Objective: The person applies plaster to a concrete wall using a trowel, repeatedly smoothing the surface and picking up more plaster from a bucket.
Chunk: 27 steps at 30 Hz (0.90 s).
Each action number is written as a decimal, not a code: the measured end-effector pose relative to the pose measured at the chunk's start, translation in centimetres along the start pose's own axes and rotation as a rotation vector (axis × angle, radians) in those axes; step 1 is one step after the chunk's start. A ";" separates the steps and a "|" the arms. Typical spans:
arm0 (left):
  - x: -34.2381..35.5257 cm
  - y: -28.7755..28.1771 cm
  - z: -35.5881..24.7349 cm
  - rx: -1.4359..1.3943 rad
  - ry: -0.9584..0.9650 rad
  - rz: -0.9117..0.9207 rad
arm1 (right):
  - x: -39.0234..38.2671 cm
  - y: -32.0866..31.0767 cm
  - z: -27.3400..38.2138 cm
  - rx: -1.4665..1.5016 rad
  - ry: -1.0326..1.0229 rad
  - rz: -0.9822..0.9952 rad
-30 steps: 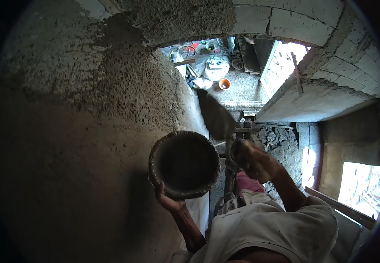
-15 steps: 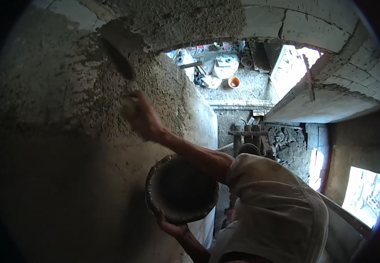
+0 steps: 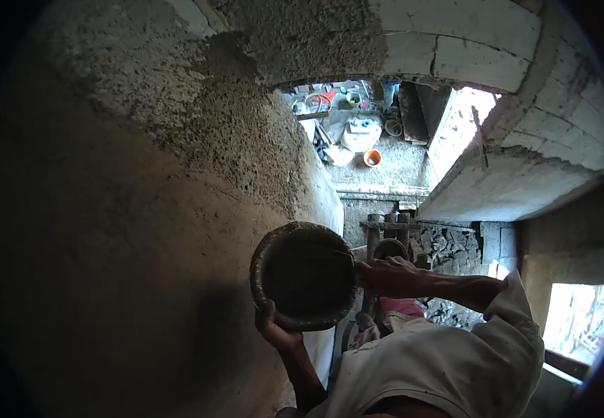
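My left hand (image 3: 278, 329) grips the lower left rim of a round, deep mortar bowl (image 3: 263, 252), its edge crusted with pale mortar. The bowl is held up in front of the wall, and its inside is too dark to show the contents well. At the bowl's right rim my right hand (image 3: 389, 276) is closed on the handle of a trowel (image 3: 339, 252). The blade reaches into the bowl and shows only as a faint edge. Beyond the bowl, rough wet mortar (image 3: 239, 143) covers part of the wall, with smoother grey surface below it.
A curved block arch (image 3: 479, 59) spans overhead at the far side. Through the opening lie an orange bucket (image 3: 373, 158), a white sack (image 3: 359, 134) and clutter. Below me stand wooden posts (image 3: 385, 221) and a dark bucket (image 3: 390, 248). Rubble (image 3: 451, 249) lies to the right.
My right hand has come down from the upper wall with the trowel to the bowl's right side. The bowl has shifted slightly up and right, still in my left hand.
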<state>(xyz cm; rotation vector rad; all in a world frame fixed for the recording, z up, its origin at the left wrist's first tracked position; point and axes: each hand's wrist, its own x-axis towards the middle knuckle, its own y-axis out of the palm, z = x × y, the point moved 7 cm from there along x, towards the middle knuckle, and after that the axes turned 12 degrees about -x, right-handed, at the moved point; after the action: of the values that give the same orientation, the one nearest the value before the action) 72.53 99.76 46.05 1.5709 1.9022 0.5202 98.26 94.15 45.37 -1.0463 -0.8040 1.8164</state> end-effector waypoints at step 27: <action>-8.3 -10.6 -3.3 -0.279 -0.157 -0.013 | -10.2 12.1 11.6 1.461 0.103 0.403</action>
<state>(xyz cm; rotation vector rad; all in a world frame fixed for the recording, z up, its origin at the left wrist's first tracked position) 63.44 89.64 43.39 1.3753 1.6440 0.6090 86.28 78.68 43.72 -0.2705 0.8460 1.9618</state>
